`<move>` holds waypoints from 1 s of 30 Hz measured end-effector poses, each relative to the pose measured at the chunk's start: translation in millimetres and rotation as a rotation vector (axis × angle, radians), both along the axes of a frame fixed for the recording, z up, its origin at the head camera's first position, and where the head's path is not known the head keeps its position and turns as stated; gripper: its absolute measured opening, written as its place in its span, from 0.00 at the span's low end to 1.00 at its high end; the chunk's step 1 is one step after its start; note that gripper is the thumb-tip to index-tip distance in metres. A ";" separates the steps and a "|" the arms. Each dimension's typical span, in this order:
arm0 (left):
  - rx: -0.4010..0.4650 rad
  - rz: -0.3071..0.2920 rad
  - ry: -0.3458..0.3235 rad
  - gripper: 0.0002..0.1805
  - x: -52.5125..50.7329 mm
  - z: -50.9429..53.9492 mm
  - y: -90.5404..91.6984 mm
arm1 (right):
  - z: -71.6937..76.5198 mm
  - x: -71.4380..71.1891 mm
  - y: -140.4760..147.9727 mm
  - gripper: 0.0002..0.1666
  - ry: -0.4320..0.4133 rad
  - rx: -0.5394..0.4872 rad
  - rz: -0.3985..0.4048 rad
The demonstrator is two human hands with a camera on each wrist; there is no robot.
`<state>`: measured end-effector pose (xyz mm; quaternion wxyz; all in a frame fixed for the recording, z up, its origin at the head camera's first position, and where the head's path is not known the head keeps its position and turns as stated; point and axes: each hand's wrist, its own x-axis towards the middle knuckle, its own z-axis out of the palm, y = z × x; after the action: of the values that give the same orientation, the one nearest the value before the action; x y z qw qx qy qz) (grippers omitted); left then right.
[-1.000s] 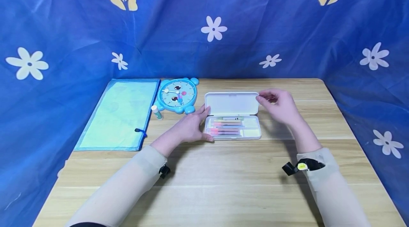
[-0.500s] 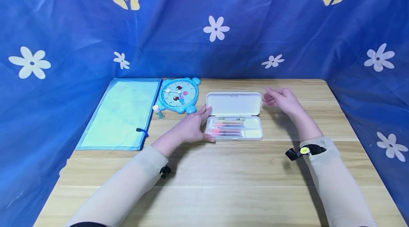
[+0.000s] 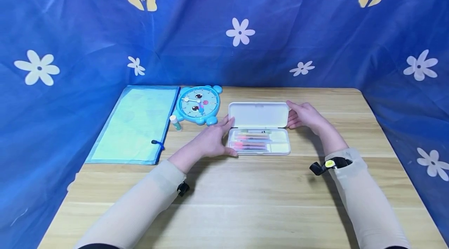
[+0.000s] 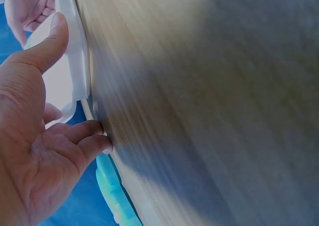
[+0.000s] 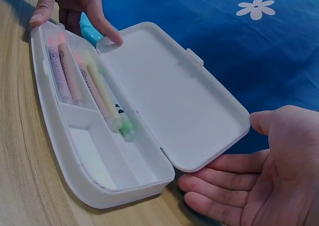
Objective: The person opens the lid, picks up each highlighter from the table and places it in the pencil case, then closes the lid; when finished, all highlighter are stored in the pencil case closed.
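A white pencil case [image 3: 259, 142] lies open on the table, its lid [image 5: 174, 96] tilted back. Several pens and markers [image 5: 99, 89] with pink, yellow and green parts are in its compartments, towards the left end. My left hand [image 3: 212, 140] holds the case's left end, thumb at the front edge and index finger on the lid's corner. At the lid's right edge, my right hand [image 3: 305, 116] has its thumb on the rim and its fingers behind and under the lid, as the right wrist view shows.
Left of the case lie a blue toy clock [image 3: 198, 105] with a face and a small glue stick [image 3: 175, 122] with a white cap. A light blue zip folder [image 3: 133, 124] is further left. Blue flowered cloth [image 3: 196, 46] hangs behind the wooden table [image 3: 245, 202].
My right hand let go of the lid's top right corner, moved off slightly, then came back to the lid's right edge with its fingers behind it. The left hand stayed on the case.
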<state>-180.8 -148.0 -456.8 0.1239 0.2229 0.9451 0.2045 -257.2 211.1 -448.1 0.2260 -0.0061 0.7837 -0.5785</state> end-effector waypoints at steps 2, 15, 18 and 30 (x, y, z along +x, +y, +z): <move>0.020 0.006 0.004 0.76 0.4 -1.0 0.3 | -0.9 1.0 0.3 0.43 -0.015 -0.019 0.004; 0.065 0.087 -0.010 0.88 2.2 -5.3 1.9 | -0.5 9.1 0.9 0.50 -0.117 -0.021 0.020; 0.056 0.088 -0.019 0.87 2.3 -4.3 1.9 | 0.4 10.1 1.1 0.51 -0.129 -0.015 0.025; 0.179 0.089 0.045 0.85 6.5 -5.1 1.2 | -1.6 11.4 6.8 0.45 -0.046 -0.116 0.046</move>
<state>-174.4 -146.8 -461.8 0.0730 0.1956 0.9346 0.2881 -245.8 217.9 -449.7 0.2564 -0.0239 0.7430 -0.6177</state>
